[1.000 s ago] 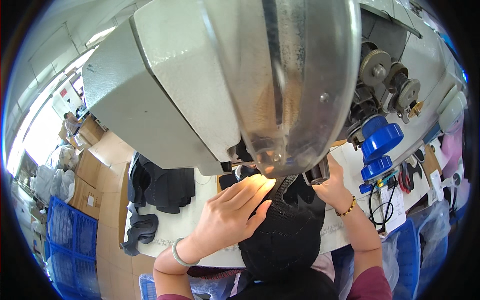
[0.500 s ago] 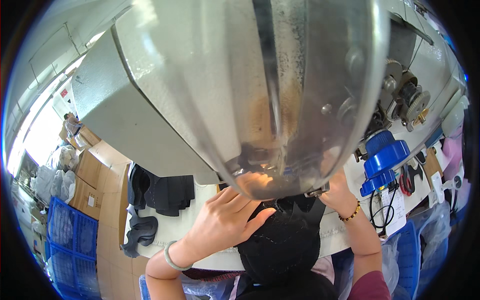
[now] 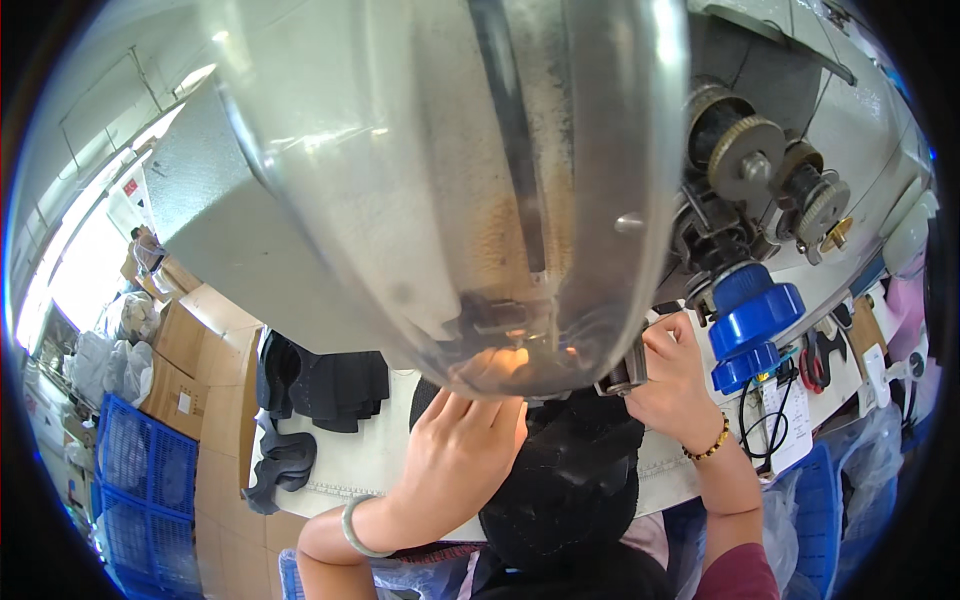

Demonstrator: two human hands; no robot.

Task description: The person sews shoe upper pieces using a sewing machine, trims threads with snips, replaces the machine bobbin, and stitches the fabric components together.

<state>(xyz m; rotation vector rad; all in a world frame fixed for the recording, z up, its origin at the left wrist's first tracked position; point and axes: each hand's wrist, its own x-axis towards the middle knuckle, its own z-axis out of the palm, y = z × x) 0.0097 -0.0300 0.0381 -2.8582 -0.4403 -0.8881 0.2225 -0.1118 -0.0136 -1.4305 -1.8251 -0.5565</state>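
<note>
Fingers of the left hand (image 3: 455, 455) lie close together against the left side of the black fabric piece (image 3: 565, 490); those of the right hand (image 3: 675, 395) are bent, right of it. Whether either grips cannot be told. The fabric extends from beneath the clear guard (image 3: 400, 200) over the front edge of the white table (image 3: 350, 465); dark cut pieces (image 3: 335, 385) lie left.

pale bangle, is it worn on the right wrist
No, the pale bangle is around the wrist of the left hand, while the wrist of the right hand wears a beaded bracelet.
</note>
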